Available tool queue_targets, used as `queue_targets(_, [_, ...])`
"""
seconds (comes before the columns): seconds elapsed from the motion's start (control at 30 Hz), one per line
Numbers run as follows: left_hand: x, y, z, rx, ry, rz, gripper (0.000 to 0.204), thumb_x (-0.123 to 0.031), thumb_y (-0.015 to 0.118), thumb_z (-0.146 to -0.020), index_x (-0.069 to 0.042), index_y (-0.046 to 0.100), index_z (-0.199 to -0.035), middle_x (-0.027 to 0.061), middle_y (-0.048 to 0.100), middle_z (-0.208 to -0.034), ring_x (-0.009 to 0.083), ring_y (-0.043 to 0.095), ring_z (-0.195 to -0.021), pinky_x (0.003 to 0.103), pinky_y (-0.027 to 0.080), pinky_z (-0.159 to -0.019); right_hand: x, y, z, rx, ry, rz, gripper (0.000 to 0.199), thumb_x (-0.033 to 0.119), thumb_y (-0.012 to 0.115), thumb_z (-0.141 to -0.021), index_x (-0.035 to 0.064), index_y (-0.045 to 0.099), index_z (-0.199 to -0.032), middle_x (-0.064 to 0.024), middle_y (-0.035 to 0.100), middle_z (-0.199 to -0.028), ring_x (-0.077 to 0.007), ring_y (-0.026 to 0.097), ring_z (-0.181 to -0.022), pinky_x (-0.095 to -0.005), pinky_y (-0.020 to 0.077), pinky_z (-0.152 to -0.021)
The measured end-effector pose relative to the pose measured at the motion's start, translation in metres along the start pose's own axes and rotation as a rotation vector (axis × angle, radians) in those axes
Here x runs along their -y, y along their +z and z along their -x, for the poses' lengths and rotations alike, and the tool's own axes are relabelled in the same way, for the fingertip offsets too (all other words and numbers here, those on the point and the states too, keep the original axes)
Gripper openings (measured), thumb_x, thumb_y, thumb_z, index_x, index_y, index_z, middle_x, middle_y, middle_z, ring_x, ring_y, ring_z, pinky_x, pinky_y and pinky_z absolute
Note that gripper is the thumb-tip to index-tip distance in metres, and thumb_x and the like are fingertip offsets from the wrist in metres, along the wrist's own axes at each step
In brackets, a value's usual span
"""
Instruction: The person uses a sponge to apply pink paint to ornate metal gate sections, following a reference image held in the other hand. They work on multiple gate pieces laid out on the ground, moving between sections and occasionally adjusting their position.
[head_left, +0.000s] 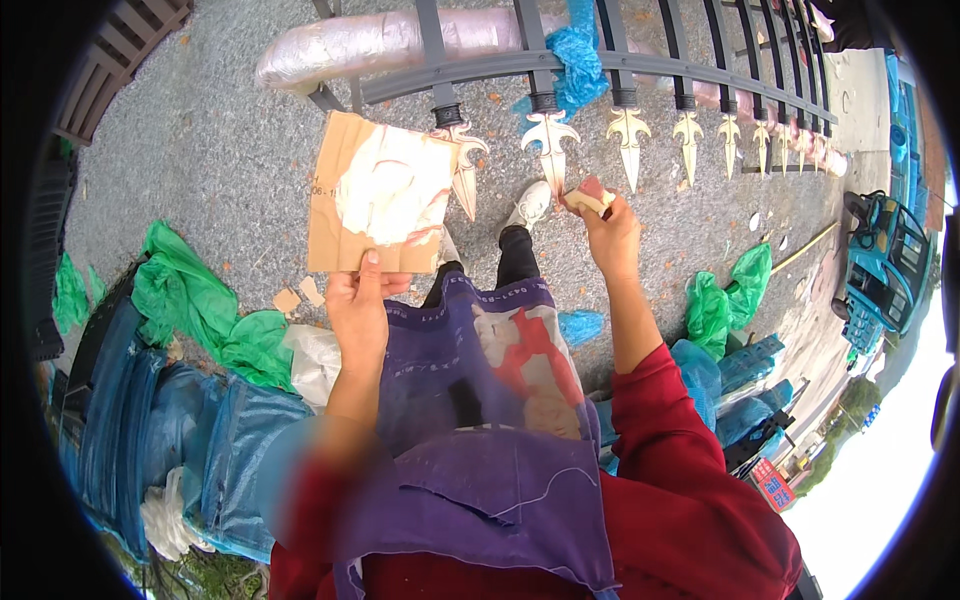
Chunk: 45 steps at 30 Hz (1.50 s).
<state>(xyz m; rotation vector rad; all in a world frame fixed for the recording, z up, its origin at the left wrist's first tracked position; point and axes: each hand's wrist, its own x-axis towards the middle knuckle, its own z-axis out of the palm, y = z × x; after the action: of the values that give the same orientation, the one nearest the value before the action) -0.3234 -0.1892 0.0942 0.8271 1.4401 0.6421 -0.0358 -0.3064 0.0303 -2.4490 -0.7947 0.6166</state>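
My left hand [362, 300] grips the lower edge of a brown piece of cardboard [328, 215], thumb on its face. A wet, shiny patch of pale cream-gold paint [385, 190] covers much of that cardboard. Pinched in my right hand [614, 238] is a small sponge [590, 196], pale with a reddish top. It is close to the tip of a gold spear-shaped finial [549, 143]; whether they touch I cannot tell. More finials, such as a gold one [628, 140] to the right, line the dark metal fence panel [480, 68]. The cardboard overlaps the leftmost finial [466, 180].
A plastic-wrapped roll [370, 48] supports the panel, with blue film [577, 65] bunched on it. Green plastic sheets [215, 320] and blue-wrapped stacks [170, 430] lie at left. More green plastic [730, 295] is at right, near a blue vehicle [885, 262].
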Motion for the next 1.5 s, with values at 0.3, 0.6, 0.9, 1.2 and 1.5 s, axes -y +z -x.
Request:
queue_targets(0.3, [-0.002,-0.009,0.004,-0.006,-0.013,0.126,0.023,-0.015,0.053,-0.096,0.007,0.054,-0.103,0.0127,0.065,-0.083,0.0160,0.065,-0.065,0.026,0.054,-0.059,-0.003,0.007,0.000,0.004,-0.176,0.173,0.022,0.016,0.070,-0.077,-0.0003,0.060,-0.087,-0.0197,0.064,-0.083,-0.0387,0.061,-0.077,-0.0437,0.0462,-0.068])
queue_targets(0.6, [-0.004,-0.019,0.012,-0.045,0.031,0.098,0.024,-0.016,0.050,-0.095,0.001,0.056,-0.111,0.0061,0.063,-0.077,0.0101,0.059,-0.059,0.026,0.051,-0.054,-0.059,0.049,-0.041,-0.018,-0.316,0.224,0.037,0.024,0.066,-0.082,0.0009,0.058,-0.110,-0.0182,0.064,-0.098,-0.0373,0.062,-0.088,-0.0458,0.0476,-0.075])
queue_targets(0.9, [-0.021,-0.048,0.026,-0.099,0.089,0.153,0.024,-0.016,0.047,-0.096,0.001,0.054,-0.110,0.0057,0.063,-0.079,0.0102,0.061,-0.064,0.025,0.052,-0.056,-0.014,0.027,-0.065,0.124,-0.325,0.280,0.040,0.024,0.069,-0.079,-0.0011,0.057,-0.109,-0.0198,0.064,-0.095,-0.0386,0.061,-0.084,-0.0474,0.0469,-0.070])
queue_targets(1.2, [-0.031,-0.075,0.045,-0.255,0.197,0.334,0.022,-0.015,0.047,-0.096,0.001,0.055,-0.108,0.0049,0.062,-0.077,0.0098,0.060,-0.061,0.026,0.052,-0.054,-0.056,0.046,-0.072,0.243,-0.506,0.522,0.039,0.019,0.071,-0.076,-0.0027,0.055,-0.105,-0.0189,0.066,-0.087,-0.0365,0.064,-0.079,-0.0444,0.0502,-0.069])
queue_targets(1.5, [-0.025,-0.095,0.088,-0.495,0.219,0.439,0.021,-0.016,0.049,-0.096,0.002,0.055,-0.105,0.0061,0.063,-0.077,0.0106,0.062,-0.062,0.026,0.053,-0.055,0.017,0.009,-0.034,0.467,-0.495,0.490,0.037,0.011,0.069,-0.071,-0.0045,0.057,-0.102,-0.0162,0.066,-0.086,-0.0293,0.065,-0.079,-0.0385,0.0516,-0.070])
